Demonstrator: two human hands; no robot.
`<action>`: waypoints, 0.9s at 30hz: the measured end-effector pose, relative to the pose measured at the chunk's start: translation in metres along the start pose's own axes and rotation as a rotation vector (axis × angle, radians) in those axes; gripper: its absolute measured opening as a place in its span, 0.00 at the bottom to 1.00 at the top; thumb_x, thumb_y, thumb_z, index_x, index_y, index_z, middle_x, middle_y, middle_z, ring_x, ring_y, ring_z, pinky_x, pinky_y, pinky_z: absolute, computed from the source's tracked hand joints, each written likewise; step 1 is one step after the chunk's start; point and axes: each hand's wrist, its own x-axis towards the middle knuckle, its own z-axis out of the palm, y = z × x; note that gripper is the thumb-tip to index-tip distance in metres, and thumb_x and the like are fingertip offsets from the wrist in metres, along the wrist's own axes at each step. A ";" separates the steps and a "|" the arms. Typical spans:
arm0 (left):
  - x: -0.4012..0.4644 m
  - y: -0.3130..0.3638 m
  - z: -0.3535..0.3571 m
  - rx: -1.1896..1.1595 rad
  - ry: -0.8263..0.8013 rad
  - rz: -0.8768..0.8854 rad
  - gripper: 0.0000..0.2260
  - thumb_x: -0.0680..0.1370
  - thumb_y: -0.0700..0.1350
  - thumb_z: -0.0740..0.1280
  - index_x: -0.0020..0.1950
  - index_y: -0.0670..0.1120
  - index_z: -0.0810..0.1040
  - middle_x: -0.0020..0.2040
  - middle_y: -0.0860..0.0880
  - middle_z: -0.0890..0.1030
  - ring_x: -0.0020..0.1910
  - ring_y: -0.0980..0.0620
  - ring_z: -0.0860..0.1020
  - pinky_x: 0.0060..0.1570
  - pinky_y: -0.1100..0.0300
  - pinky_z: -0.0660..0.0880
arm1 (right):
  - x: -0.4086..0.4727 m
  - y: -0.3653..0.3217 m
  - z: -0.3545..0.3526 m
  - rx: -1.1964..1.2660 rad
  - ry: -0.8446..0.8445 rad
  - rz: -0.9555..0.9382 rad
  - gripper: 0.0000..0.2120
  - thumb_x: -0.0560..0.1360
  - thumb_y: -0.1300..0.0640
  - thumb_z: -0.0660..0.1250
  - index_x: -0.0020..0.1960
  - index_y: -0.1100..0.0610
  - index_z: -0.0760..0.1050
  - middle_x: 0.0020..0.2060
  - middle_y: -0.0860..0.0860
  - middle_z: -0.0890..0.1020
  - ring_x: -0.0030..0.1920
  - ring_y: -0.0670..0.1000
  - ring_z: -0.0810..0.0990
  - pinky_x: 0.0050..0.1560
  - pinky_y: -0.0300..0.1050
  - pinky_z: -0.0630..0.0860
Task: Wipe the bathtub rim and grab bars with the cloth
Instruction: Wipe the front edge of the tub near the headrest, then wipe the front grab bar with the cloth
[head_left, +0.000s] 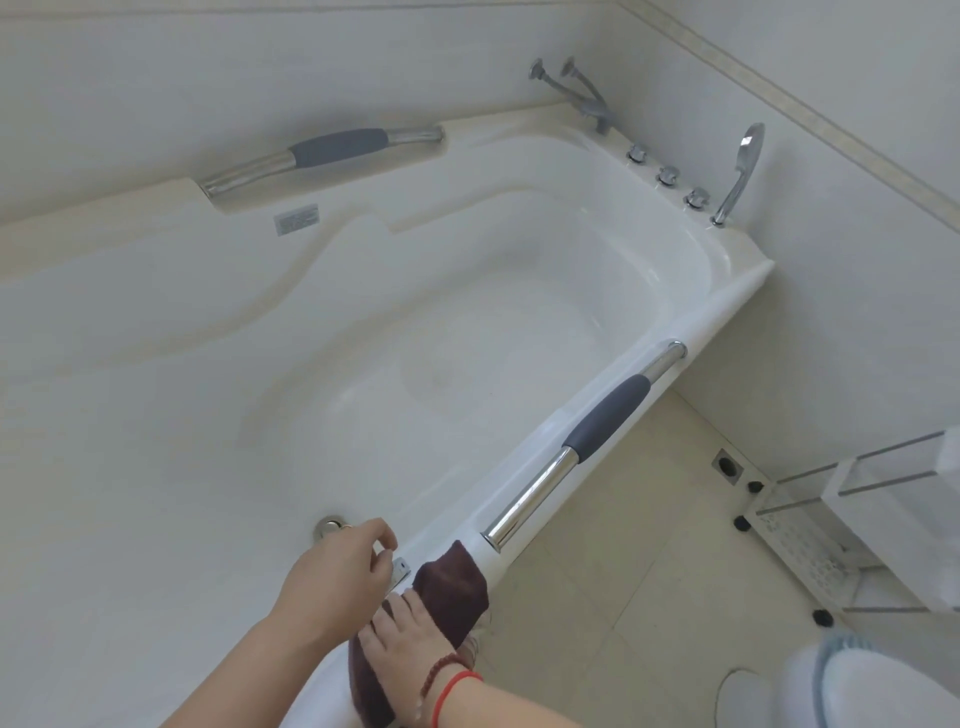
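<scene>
**Press flat and slide the cloth along the near rim**

Your right hand (410, 631) lies flat on the dark red cloth (447, 587), with its fingers straight and spread, pushing the cloth down onto the near rim (540, 431) of the bathtub. A red string and a bead bracelet sit on that wrist. Your left hand (337, 566) hangs over the tub just beside the cloth. Its fingers are loosely curled and hold nothing.

The cloth is draped over the rim, just short of the shiny end of the near grab bar (571, 452). It looks like you are wiping the rim and are close to the bar.

To do this well, keep your palm flat so the whole cloth rubs the rim. Slide it in one long line toward the bar. Let the cloth hang over both sides so the edges get clean too.

When you reach the bar, I think it is best to wrap the cloth round it and pull along, over the shiny part and the grey grip.

You could rest your left hand on the rim to stay steady. The tub may be slippery.

The far grab bar (322, 156) by the wall, and the rim by the three knobs (667, 175) and the hand shower (740, 171), look like they are left for later.
</scene>
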 end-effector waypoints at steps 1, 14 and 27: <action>0.001 0.001 0.000 0.000 0.001 0.002 0.10 0.78 0.44 0.55 0.55 0.51 0.74 0.39 0.54 0.76 0.42 0.52 0.75 0.43 0.61 0.71 | -0.003 0.009 -0.002 0.002 0.032 -0.040 0.29 0.77 0.60 0.60 0.74 0.63 0.53 0.74 0.61 0.55 0.73 0.62 0.51 0.73 0.57 0.39; 0.014 0.011 0.000 -0.008 0.018 0.033 0.10 0.78 0.44 0.56 0.54 0.51 0.74 0.34 0.56 0.75 0.44 0.53 0.72 0.41 0.60 0.70 | 0.000 0.007 -0.015 -0.152 -0.060 0.080 0.28 0.78 0.60 0.57 0.74 0.65 0.51 0.73 0.64 0.54 0.72 0.67 0.50 0.72 0.64 0.40; 0.019 0.020 -0.004 -0.037 0.036 0.020 0.06 0.78 0.44 0.56 0.47 0.56 0.68 0.36 0.54 0.76 0.42 0.54 0.72 0.40 0.61 0.70 | -0.011 0.071 -0.018 0.006 0.084 0.000 0.26 0.76 0.60 0.61 0.71 0.63 0.59 0.68 0.61 0.63 0.69 0.63 0.57 0.73 0.57 0.41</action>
